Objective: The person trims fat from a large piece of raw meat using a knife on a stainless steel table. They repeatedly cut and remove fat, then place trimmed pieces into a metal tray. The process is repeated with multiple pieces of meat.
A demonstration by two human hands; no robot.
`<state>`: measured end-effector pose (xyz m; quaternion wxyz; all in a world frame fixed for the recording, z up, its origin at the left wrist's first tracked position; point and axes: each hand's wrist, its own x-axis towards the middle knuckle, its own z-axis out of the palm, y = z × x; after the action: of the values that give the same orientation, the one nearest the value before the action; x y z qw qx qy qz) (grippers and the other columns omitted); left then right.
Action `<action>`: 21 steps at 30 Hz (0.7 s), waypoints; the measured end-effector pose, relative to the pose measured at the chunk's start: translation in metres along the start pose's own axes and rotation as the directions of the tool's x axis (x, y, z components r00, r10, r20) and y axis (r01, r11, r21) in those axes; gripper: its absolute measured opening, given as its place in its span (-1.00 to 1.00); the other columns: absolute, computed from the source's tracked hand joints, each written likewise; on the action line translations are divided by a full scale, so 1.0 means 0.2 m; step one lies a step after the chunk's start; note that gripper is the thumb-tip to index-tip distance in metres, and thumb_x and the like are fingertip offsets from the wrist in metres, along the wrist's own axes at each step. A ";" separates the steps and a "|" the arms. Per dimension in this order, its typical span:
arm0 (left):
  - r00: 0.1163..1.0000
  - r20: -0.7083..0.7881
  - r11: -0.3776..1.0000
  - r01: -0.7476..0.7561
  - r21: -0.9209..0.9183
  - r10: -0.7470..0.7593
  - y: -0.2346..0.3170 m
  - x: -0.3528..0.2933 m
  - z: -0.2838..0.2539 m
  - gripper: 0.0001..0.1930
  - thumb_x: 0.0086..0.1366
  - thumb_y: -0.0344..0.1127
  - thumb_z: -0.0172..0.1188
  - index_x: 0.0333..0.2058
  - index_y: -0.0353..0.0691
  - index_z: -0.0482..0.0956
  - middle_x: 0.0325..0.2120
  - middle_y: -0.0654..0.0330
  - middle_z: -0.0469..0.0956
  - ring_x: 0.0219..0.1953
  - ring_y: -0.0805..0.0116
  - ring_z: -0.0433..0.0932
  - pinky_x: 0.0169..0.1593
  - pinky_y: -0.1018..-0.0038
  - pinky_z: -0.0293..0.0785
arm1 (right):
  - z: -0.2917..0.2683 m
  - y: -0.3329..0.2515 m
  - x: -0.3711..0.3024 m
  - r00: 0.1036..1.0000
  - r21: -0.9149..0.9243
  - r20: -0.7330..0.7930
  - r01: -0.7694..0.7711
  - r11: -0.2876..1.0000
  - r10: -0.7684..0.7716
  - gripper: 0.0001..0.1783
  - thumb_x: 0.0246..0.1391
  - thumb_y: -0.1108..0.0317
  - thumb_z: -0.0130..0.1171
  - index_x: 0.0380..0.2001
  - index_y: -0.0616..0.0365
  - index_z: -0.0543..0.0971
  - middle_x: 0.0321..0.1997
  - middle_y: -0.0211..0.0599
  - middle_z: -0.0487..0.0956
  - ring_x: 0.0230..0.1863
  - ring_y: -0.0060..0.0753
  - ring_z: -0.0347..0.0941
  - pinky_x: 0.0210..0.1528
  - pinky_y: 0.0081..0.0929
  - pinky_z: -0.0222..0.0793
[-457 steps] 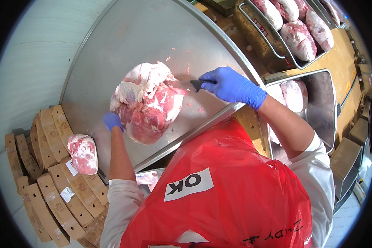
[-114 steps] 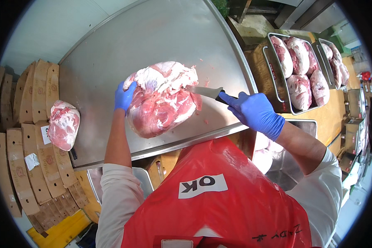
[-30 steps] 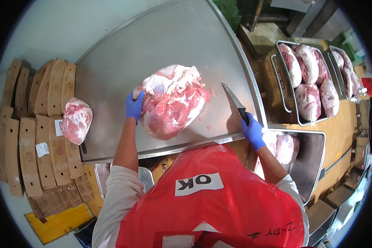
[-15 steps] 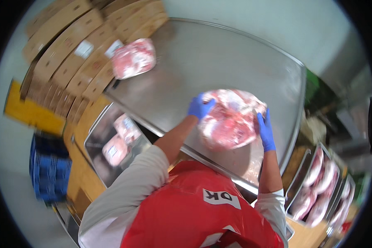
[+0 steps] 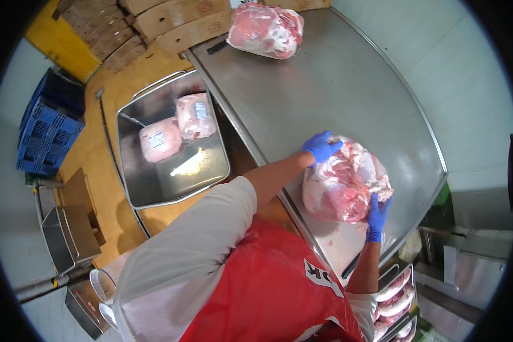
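A large piece of raw meat [image 5: 343, 181], pink with white fat, lies on the steel table [image 5: 302, 94] near its right end. My left hand [image 5: 323, 148], in a blue glove, holds its far left edge, fingers over the top. My right hand [image 5: 378, 215], gloved too, grips the near right side, its fingers against the fat. Close to my right forearm, a dark handle-like object [image 5: 350, 267] shows at the table's front edge, partly hidden by the arm. Small meat scraps lie by the piece.
A wrapped piece of meat [image 5: 266, 31] sits at the table's far left, beside a black handle [image 5: 216, 47]. Left of the table stands a deep steel tub [image 5: 171, 185] with two labelled packs. Cardboard boxes [image 5: 182, 23], blue crates [image 5: 47, 139] and meat trays [image 5: 394, 302] surround it.
My view has swung leftward, bringing more of the tub and floor into sight. Both hands stay on the meat, which looks turned somewhat on the table.
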<state>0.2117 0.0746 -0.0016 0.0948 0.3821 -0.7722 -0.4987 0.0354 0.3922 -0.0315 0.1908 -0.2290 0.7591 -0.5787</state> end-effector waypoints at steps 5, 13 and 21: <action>0.987 0.097 0.985 -0.113 -0.133 0.126 -0.13 0.16 0.01 -0.16 0.45 0.33 0.10 0.33 -0.37 0.45 0.32 -0.20 0.47 0.38 -0.11 0.43 0.43 0.18 0.34 | 0.03 -0.07 -0.03 0.992 0.074 -0.041 0.123 0.990 -0.120 -0.34 0.34 0.50 0.28 0.41 0.26 0.27 0.31 -0.10 0.52 0.28 -0.28 0.51 0.34 -0.29 0.44; 0.990 0.142 0.883 0.052 -0.467 0.017 -0.10 0.20 -0.05 -0.27 0.47 0.21 0.21 0.24 -0.42 0.53 0.17 -0.05 0.61 0.18 0.20 0.57 0.28 0.32 0.46 | 0.20 -0.23 -0.31 0.924 0.206 -0.342 -0.103 0.973 0.170 0.20 0.15 0.20 0.55 0.58 0.30 -0.04 0.14 -0.09 0.58 0.05 -0.38 0.58 0.08 -0.43 0.56; 0.890 0.455 0.803 0.260 -0.537 0.016 0.04 0.17 -0.09 -0.40 0.62 0.14 0.00 0.21 -0.35 0.58 0.09 0.11 0.65 0.04 0.33 0.63 0.21 0.35 0.56 | 0.06 -0.26 -0.41 0.768 0.487 -0.343 -0.347 0.801 0.541 -0.04 0.29 0.14 0.42 0.53 0.30 0.15 -0.17 -0.23 0.69 -0.24 -0.46 0.61 -0.08 -0.44 0.58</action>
<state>0.1943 0.0409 0.0064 -0.0018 0.2622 -0.5553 -0.7892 0.1165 0.4183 0.0180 0.1793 0.1507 0.6812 -0.6936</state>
